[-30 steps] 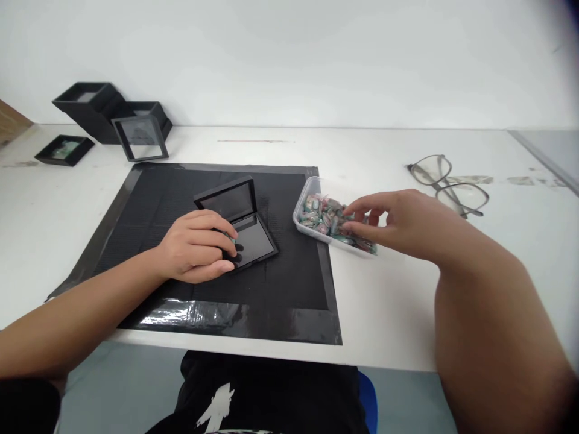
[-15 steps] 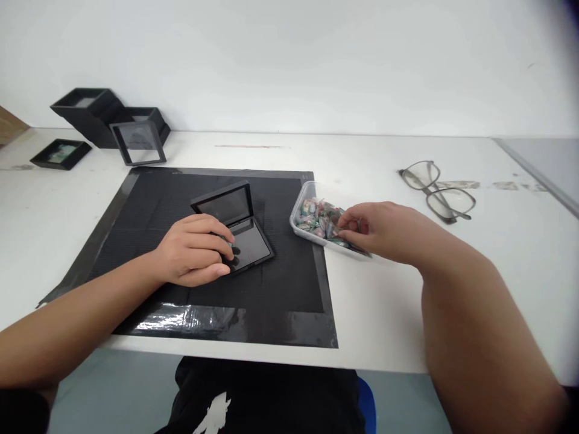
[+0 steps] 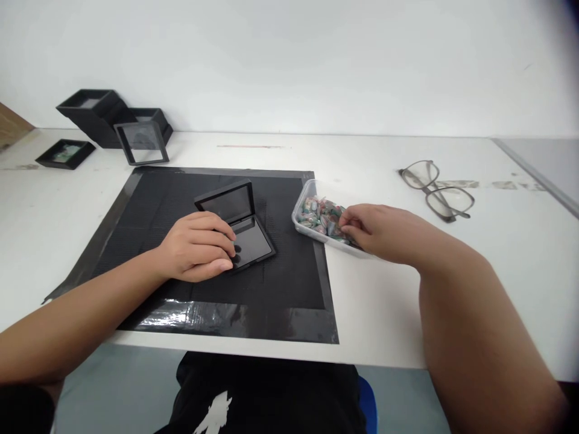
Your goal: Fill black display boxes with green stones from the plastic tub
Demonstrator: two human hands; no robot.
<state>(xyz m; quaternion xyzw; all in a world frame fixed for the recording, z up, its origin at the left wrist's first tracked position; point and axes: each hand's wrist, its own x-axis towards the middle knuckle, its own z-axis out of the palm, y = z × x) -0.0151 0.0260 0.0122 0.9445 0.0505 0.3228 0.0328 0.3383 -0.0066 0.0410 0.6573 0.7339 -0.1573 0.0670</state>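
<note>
A hinged black display frame (image 3: 256, 244) lies opened on the black mat, its lid tilted up at the back and clear film across its base. My left hand (image 3: 199, 246) curls over the left side of that base, fingers bent and close together, covering what is beneath them. To the right, a clear plastic tub (image 3: 302, 220) is filled with small shiny packets (image 3: 319, 211) in green, pink and silver. My right hand (image 3: 373, 230) reaches into its right end, thumb and fingers pinched together among the packets; what the fingertips grip is mostly hidden.
Black frames (image 3: 97, 114) are stacked by the wall at the back left, with one clear-windowed frame (image 3: 142, 143) leaning there. A smaller frame (image 3: 66, 153) with a green item inside lies beside them. Eyeglasses (image 3: 436, 190) rest at the right. The black mat (image 3: 280, 289) has taped edges.
The view shifts slightly. My right hand stays in the tub, its fingers pinched a little closer among the packets. My left hand remains on the frame; a green bit at its fingertips is less visible.
</note>
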